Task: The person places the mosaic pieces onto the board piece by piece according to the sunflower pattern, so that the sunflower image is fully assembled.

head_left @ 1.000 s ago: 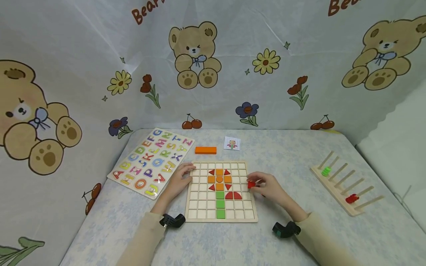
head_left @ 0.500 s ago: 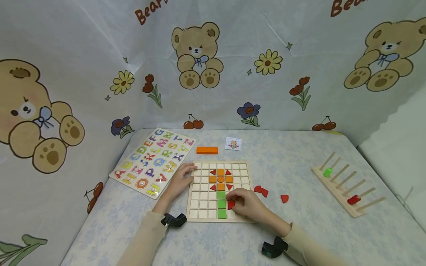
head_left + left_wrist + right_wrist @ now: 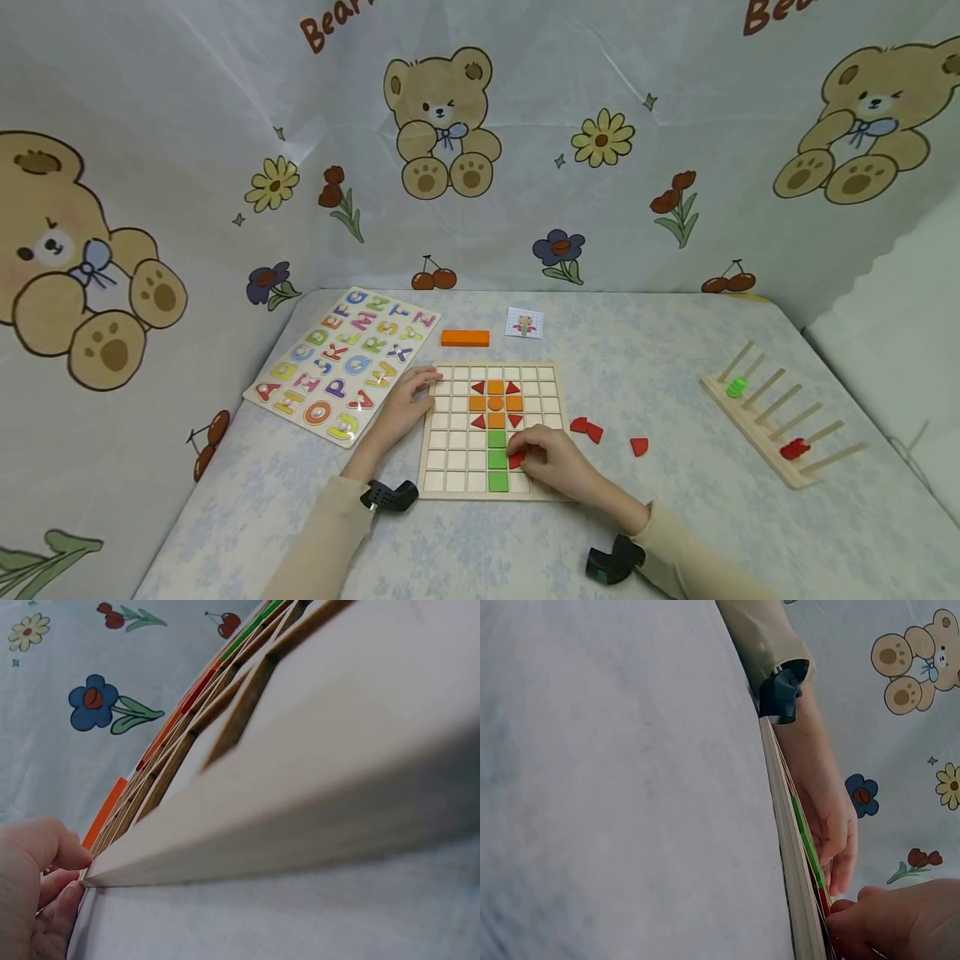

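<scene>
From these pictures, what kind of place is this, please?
Probably a child's play corner: a padded table walled by teddy-bear curtains, bearing an alphabet puzzle board, a wooden grid board with coloured shape tiles, and a peg rack with rings.

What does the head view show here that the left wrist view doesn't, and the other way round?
Only the head view shows the right hand pinching a red piece on the grid board, three loose red pieces, the alphabet puzzle and the peg rack. Only the left wrist view shows the board's thick side edge close up. Both show the left hand at the board's left edge and the orange block.
</scene>
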`<state>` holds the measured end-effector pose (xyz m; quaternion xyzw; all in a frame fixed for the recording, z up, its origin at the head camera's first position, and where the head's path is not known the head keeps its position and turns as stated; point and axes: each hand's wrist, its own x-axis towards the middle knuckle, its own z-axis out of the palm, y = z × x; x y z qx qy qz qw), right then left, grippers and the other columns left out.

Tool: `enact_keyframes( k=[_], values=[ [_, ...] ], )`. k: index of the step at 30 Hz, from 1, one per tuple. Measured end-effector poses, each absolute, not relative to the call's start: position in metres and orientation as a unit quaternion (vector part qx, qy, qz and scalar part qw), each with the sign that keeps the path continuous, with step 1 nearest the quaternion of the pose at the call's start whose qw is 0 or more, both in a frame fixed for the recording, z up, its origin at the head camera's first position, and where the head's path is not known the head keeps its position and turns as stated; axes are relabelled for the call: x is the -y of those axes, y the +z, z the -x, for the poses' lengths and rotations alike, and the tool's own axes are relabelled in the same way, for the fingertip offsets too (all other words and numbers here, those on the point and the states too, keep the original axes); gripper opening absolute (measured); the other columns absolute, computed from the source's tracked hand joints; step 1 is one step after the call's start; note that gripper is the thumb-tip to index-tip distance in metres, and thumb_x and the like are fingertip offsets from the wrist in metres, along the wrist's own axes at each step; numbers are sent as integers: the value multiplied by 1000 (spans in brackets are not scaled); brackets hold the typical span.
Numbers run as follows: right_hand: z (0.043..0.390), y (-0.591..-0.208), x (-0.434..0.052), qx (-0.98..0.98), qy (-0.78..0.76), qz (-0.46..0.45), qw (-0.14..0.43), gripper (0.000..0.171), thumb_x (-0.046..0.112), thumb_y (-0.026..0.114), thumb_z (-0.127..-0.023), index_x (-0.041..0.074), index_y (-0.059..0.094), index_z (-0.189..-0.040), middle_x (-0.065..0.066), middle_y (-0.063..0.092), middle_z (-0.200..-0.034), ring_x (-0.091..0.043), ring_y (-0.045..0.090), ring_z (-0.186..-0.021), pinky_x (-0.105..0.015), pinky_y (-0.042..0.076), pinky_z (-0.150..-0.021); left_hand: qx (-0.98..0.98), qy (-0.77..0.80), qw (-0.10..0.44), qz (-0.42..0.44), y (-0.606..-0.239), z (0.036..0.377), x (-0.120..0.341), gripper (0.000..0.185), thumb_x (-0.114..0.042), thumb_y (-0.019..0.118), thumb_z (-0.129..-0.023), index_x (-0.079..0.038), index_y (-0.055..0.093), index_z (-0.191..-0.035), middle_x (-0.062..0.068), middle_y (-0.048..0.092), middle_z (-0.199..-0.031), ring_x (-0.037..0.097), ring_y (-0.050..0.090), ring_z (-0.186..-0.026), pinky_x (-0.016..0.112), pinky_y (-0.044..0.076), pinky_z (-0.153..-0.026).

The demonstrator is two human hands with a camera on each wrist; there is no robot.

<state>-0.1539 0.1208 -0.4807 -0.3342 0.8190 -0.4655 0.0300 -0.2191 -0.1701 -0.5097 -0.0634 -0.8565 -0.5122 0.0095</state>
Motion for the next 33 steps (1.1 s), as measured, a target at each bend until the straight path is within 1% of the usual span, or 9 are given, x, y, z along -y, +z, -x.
enact_keyframes(
  k=[6,9,12,15,18,23,27,29,33],
  values=[
    [158,-474,-129,-823,-477,302,61,18,-1,64,-84,7,71,-98,-8,71,-98,-16,60,-85,-19,53,-74,854,-516,6,62,-509,218,170,38,-4,58,-83,-12,64,-119,1,50,-137,19,44,-132,39,40,-112],
    [166,-471,-143,-839,-476,262,35,18,-2,63,-84,5,70,-99,-9,71,-97,-14,60,-84,-20,53,-71,853,-518,8,64,-510,218,170,38,-4,58,-83,-12,64,-119,1,50,-137,19,44,-132,39,40,-112],
    [173,-471,-161,-866,-450,216,-1,23,-5,63,-82,4,69,-102,-9,69,-99,-18,60,-87,-24,53,-73,852,-520,10,63,-511,218,170,38,-3,58,-83,-12,64,-119,1,51,-136,19,45,-131,38,41,-112],
    [178,-474,-179,-883,-433,183,-8,30,-8,65,-79,3,67,-107,-11,67,-103,-24,60,-91,-29,54,-76,852,-519,12,64,-511,218,170,38,-2,58,-82,-12,64,-118,1,51,-136,19,45,-131,39,41,-112],
    [182,-479,-193,-890,-422,174,-1,35,-7,69,-77,1,65,-111,-13,67,-106,-28,62,-95,-31,55,-79,852,-519,15,65,-509,218,170,39,-1,58,-82,-11,65,-118,2,51,-136,20,45,-131,40,41,-112],
    [188,-485,-200,-889,-425,168,10,34,-4,70,-78,0,65,-112,-15,68,-107,-29,64,-94,-25,55,-74,854,-516,16,65,-508,218,170,39,-1,58,-82,-10,64,-119,3,51,-136,20,45,-131,40,42,-111],
    [190,-487,-199,-886,-435,159,12,33,-5,70,-78,0,65,-111,-16,68,-105,-29,65,-94,-29,57,-76,854,-516,13,65,-508,218,170,39,-1,58,-82,-10,64,-120,3,51,-136,20,45,-132,40,42,-111],
    [190,-488,-200,-886,-437,157,9,33,-5,69,-79,0,65,-111,-16,68,-105,-30,66,-95,-32,58,-78,855,-515,12,65,-509,219,170,39,-1,58,-83,-11,64,-120,3,51,-137,20,44,-132,39,41,-112],
    [189,-488,-199,-886,-438,155,-13,34,-3,70,-79,1,65,-112,-14,68,-105,-29,64,-95,-29,58,-77,855,-514,7,63,-512,220,171,38,-3,58,-83,-12,64,-119,1,50,-137,19,44,-133,38,40,-112]
  ],
)
